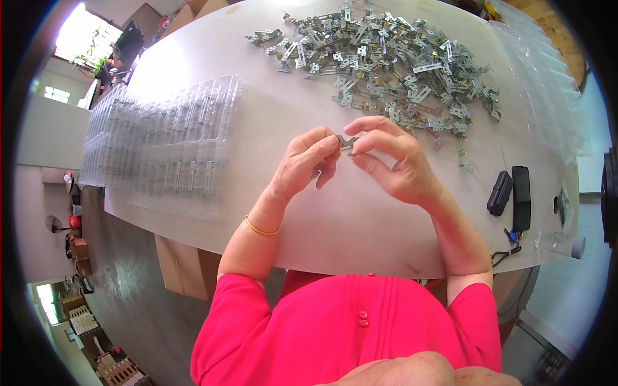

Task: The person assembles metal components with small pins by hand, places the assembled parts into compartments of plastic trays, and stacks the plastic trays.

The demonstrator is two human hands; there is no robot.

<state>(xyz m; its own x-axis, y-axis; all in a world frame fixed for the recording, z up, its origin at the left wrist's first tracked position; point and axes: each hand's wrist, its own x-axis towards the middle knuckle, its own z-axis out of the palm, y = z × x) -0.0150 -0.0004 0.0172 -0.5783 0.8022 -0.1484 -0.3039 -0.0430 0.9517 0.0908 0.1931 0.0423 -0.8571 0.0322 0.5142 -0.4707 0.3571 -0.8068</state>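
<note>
My left hand (311, 159) is closed around a small grey metal bracket (346, 143), pinching it between thumb and fingers. Most of the bracket is covered by that hand; one end sticks out toward the right. At that end, the thumb and fingertips of my right hand (396, 164) close in on the metal. Both hands are raised over the middle of the white table (347, 222). Beyond them lies a large loose pile of similar metal brackets (386, 61), some with brass-coloured parts.
Clear plastic trays (187, 145) holding rows of metal pieces lie at the left. To the right are a black case (499, 193), a phone (521, 198) with a strap, and a clear cylindrical container (555, 243). Clear plastic packaging (547, 83) covers the far right edge.
</note>
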